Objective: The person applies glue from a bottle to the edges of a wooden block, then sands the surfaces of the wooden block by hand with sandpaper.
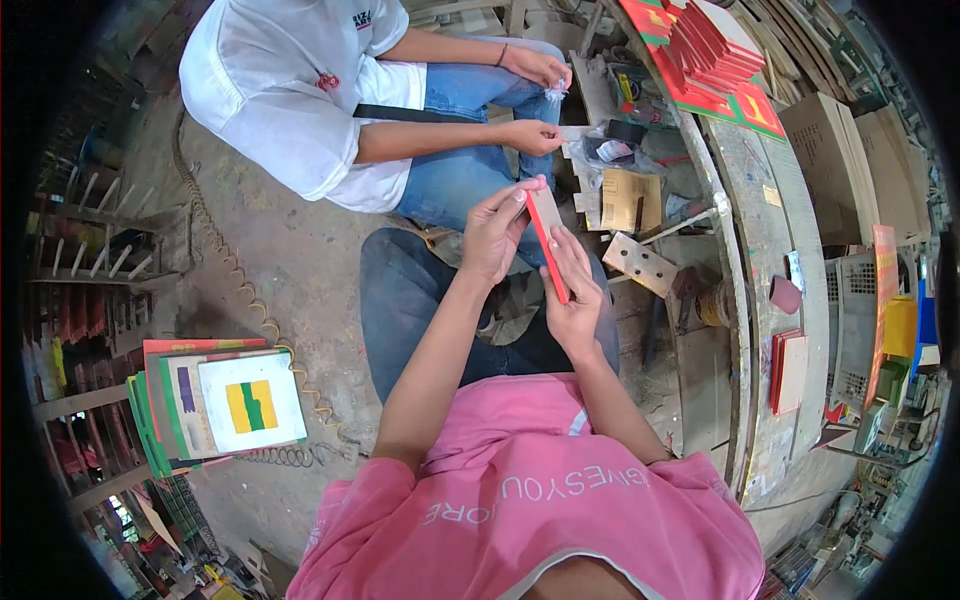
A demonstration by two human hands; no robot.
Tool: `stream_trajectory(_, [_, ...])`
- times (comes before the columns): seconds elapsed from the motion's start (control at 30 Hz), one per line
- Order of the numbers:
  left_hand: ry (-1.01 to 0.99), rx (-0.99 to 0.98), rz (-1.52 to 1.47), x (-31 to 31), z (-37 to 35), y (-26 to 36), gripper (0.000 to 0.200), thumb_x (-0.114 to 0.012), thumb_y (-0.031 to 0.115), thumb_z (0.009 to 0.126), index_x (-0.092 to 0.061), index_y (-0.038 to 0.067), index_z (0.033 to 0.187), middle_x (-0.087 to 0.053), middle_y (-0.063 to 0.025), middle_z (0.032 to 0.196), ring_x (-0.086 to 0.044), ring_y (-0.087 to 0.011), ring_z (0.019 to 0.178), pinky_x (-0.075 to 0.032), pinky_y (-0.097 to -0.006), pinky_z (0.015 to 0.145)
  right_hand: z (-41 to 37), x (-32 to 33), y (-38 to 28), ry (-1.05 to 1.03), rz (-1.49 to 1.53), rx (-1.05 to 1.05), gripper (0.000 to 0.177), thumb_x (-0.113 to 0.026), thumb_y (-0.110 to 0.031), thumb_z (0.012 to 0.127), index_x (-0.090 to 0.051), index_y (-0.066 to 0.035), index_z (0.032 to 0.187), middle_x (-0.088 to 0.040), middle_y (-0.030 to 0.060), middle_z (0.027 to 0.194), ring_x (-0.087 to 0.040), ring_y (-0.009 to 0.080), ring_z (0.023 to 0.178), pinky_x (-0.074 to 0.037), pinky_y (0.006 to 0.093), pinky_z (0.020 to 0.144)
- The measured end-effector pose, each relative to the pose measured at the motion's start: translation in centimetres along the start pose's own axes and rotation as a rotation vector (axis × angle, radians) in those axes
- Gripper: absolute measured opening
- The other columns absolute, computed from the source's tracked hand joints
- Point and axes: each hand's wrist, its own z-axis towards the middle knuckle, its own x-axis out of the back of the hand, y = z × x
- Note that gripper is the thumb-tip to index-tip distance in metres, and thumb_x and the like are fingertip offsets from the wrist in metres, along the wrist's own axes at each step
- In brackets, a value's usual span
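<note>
A thin rectangular board with a red painted edge and a bare, tan-grey face (546,216) is held above my lap, tilted lengthwise. My left hand (490,238) grips its far end, with the thumb and fingertips along the red edge. My right hand (574,298) is closed around the near end, its fingers lying over the bare face. Beyond my hands, a co-worker in a white shirt (270,110) sits with both hands at their lap. One of that person's hands (540,68) holds something whitish and crumpled.
On the wooden bench (725,210) at right lie red-edged boards (789,372) and a tall stack of red boards (710,50). Cardboard sheets (825,165) lean behind. Painted panels (250,405) are piled at left, beside a coiled hose (230,265). A holed wooden block (640,264) is nearby.
</note>
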Motion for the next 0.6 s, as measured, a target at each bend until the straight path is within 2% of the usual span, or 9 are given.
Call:
stream_trajectory(0.17, [-0.022, -0.048, 0.043, -1.1, -0.5, 0.6, 0.023, -0.054, 0.005, 0.096, -0.064, -0.007, 0.113, -0.061, -0.019, 0.124, -0.059, -0.0219, 0.115, -0.046, -0.0344, 0.101, -0.4, -0.5, -0.3, -0.009, 0.001, 0.035, 0.044, -0.061, 0.01, 0.081, -0.061, -0.001, 0.123, -0.059, 0.0197, 0.129, -0.049, 0.0364, 0.129, -0.036, 0.0429, 0.107])
stream_trajectory(0.33, [-0.055, -0.139, 0.096, -1.7, -0.9, 0.4, 0.021, -0.054, 0.002, 0.095, -0.065, -0.008, 0.111, -0.063, -0.0205, 0.119, -0.061, -0.0242, 0.111, -0.048, -0.0347, 0.099, -1.1, -0.7, -0.6, 0.007, -0.093, 0.106, 0.044, -0.062, 0.009, 0.08, -0.061, -0.001, 0.124, -0.058, 0.0208, 0.13, -0.049, 0.0385, 0.128, -0.036, 0.0452, 0.105])
stream_trajectory(0.5, [-0.033, -0.147, 0.062, -2.0, -1.2, -0.2, 0.021, -0.054, 0.003, 0.095, -0.066, -0.008, 0.108, -0.064, -0.0198, 0.116, -0.061, -0.0247, 0.111, -0.048, -0.0354, 0.098, -1.4, -0.7, -0.4, 0.025, -0.115, 0.141, 0.044, -0.063, 0.008, 0.08, -0.061, 0.0, 0.123, -0.058, 0.0207, 0.13, -0.05, 0.0391, 0.128, -0.035, 0.046, 0.104])
stream_trajectory(0.6, [-0.019, -0.145, 0.055, -2.1, -1.5, -0.5, 0.02, -0.055, 0.005, 0.095, -0.067, -0.007, 0.105, -0.064, -0.0204, 0.115, -0.06, -0.0255, 0.112, -0.046, -0.0366, 0.1, -1.8, -0.6, 0.0, -0.006, -0.132, 0.167, 0.052, -0.063, 0.011, 0.08, -0.055, 0.0, 0.131, -0.053, 0.0189, 0.138, -0.045, 0.038, 0.132, -0.034, 0.0466, 0.107])
